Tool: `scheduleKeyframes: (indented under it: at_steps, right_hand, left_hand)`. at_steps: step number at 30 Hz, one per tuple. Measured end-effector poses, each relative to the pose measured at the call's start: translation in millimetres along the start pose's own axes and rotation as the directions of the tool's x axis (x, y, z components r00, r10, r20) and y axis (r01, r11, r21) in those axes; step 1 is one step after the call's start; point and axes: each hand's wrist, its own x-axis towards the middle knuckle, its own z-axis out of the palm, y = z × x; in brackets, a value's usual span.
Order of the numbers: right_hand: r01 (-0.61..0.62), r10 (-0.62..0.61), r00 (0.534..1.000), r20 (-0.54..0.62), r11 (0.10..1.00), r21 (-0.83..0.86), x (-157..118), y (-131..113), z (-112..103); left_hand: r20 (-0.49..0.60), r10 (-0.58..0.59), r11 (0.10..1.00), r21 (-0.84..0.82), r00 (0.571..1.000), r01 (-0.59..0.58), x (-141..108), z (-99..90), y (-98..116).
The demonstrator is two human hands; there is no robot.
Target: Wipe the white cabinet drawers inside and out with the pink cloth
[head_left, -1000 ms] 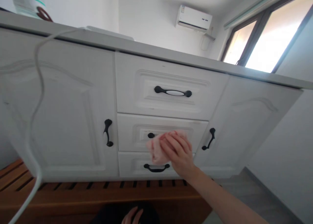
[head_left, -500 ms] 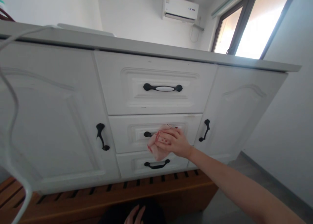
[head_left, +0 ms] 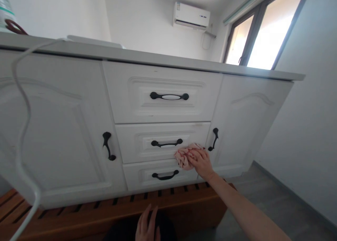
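My right hand [head_left: 202,162] presses a crumpled pink cloth [head_left: 184,157] with red markings against the white cabinet front. The cloth lies over the lower right of the middle drawer [head_left: 134,142], near the gap above the bottom drawer [head_left: 138,176]. Just left of it is the middle drawer's dark handle [head_left: 166,143], with the bottom drawer's handle [head_left: 165,175] below. My left hand [head_left: 146,225] rests low at the bottom edge, on dark clothing over my lap, with its fingers stretched out and nothing in them.
A white cable [head_left: 23,135] hangs from the countertop [head_left: 147,56] down the left side. A brown slatted wooden bench [head_left: 86,218] stands before the cabinet. Black handles project from the left door [head_left: 107,146] and right door [head_left: 213,139]. A bottle [head_left: 5,12] stands at upper left.
My right hand has moved the cloth right and slightly down, off the middle drawer's handle, which now shows fully. My left hand has risen slightly into view. The camera view has shifted a little.
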Motion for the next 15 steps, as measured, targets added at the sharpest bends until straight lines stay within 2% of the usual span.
scheduleKeyframes:
  at_steps: [1,4,8,12,14,15]
  right_hand:
    - [-0.037,0.037,0.999,0.018,0.999,0.014,-6.2,-5.1,1.9]
    - [-0.123,0.12,0.989,0.084,0.992,0.033,-22.8,-21.0,-3.6]
    - [-0.285,0.273,0.948,0.164,0.957,0.049,-56.8,-44.7,-32.2]
    - [-0.422,0.392,0.899,0.196,0.894,0.151,-127.7,-67.9,-53.2]
    - [-0.549,0.515,0.835,0.191,0.776,0.311,-167.6,-78.7,-54.2]
    - [-0.613,0.577,0.789,0.213,0.714,0.337,-184.2,-84.7,-53.1]
  left_hand:
    - [0.041,0.059,0.998,0.002,0.997,-0.059,17.0,-9.5,8.5]
    - [0.066,0.106,0.99,0.088,0.992,-0.112,67.3,-27.0,32.4]
    - [0.085,0.133,0.982,0.121,0.987,-0.143,114.7,-18.6,45.2]
    - [0.133,0.089,0.993,0.067,0.987,-0.098,137.2,-9.6,48.9]
    - [0.197,0.013,0.998,0.051,0.98,-0.023,144.6,-14.2,55.6]
    - [0.224,-0.023,0.999,0.041,0.974,0.015,148.5,-17.7,59.8]
